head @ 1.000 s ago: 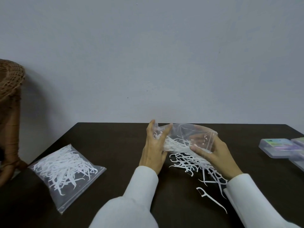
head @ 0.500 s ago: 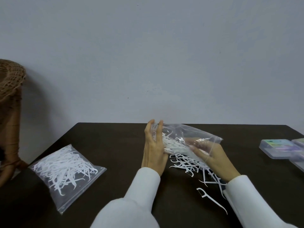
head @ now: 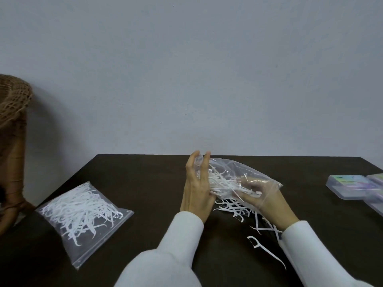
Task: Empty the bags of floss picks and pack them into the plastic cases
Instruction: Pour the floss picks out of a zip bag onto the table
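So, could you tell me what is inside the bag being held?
White floss picks and the right hand's fingers show inside the held bag; its bottom corner is hidden behind the left hand.

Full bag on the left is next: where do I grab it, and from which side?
Judging by its pose, take the full bag by the near corner of its sealed strip, coming from above on the near-right. It lies flat on the table, picks heaped toward the far end, leaving that strip thin and bare.
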{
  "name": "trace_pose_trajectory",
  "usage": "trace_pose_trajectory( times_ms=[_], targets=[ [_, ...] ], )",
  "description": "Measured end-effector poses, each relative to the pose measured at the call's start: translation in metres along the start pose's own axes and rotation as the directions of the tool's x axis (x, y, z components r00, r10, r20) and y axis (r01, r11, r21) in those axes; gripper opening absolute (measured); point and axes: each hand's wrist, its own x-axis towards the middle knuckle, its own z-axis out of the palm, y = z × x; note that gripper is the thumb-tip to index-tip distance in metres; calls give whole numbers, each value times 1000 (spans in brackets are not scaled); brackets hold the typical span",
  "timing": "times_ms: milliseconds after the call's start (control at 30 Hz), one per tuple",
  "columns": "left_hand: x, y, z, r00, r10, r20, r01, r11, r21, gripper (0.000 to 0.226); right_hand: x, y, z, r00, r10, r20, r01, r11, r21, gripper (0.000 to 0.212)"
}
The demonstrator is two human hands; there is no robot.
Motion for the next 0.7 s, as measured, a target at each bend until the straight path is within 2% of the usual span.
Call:
trace_pose_trajectory(
  times_ms=[100,167,300,467,700],
  targets=[
    [0,-3,0,1000,-18,-1,18,1000,7,107,2,1,-4,999,-4,-54,6,999,33,31],
    [0,-5,0,999,-41,-2,41,999,8,107,3,3,-5,997,-34,-69,33,999,-27,36],
    [0,-8,-1,998,-59,0,59,998,17,104,3,5,-7,995,-60,-85,56,997,-53,31],
    [1,-12,-1,995,-101,-14,101,995,21,98,2,5,-8,989,14,-145,-13,1000,7,27],
    [2,-20,-2,983,-169,-75,171,985,22,92,4,10,-10,970,49,-239,-33,997,68,20]
  ],
)
